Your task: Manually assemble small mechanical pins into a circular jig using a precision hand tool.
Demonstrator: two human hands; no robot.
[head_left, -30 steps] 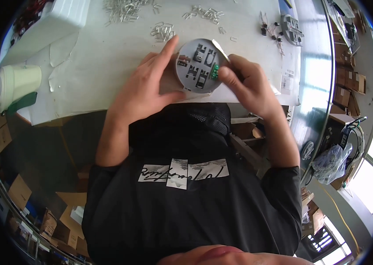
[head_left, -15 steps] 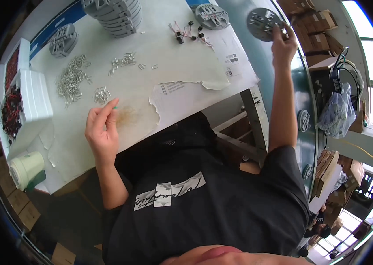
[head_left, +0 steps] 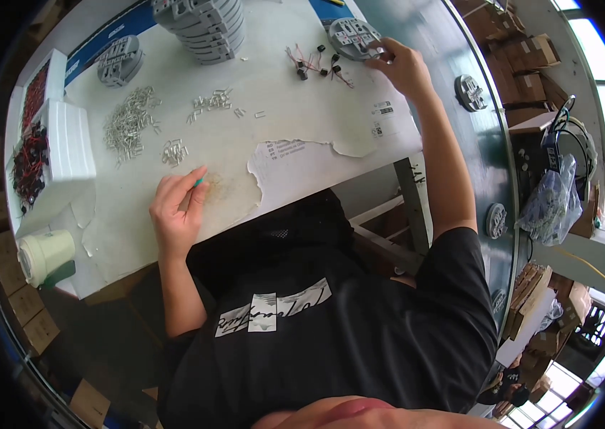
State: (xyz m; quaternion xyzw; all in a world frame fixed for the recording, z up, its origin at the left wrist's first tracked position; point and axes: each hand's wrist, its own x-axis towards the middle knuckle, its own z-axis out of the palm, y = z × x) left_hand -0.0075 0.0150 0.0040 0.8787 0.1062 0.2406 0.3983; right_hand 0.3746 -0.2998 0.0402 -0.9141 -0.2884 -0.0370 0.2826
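Note:
My left hand hovers over the near part of the white-covered table, thumb and forefinger pinched on a small green-tipped piece; its kind is too small to make out. At the table's far right corner my right hand has its fingers closed on the edge of a round grey plastic base with metal parts on its face. Beside that base lie several small black parts with red wires. U-shaped metal clips are spread in a large pile, a middle pile and a small pile.
A tall stack of grey bases rises at the back, with another base to its left. White foam boxes hold wired parts. A cream cup-like container stands near left. More bases rest along the right-hand bench.
My right hand has left the base it held, which now lies on the right-hand bench, and moved left onto the base at the table corner. My left hand keeps its pinch.

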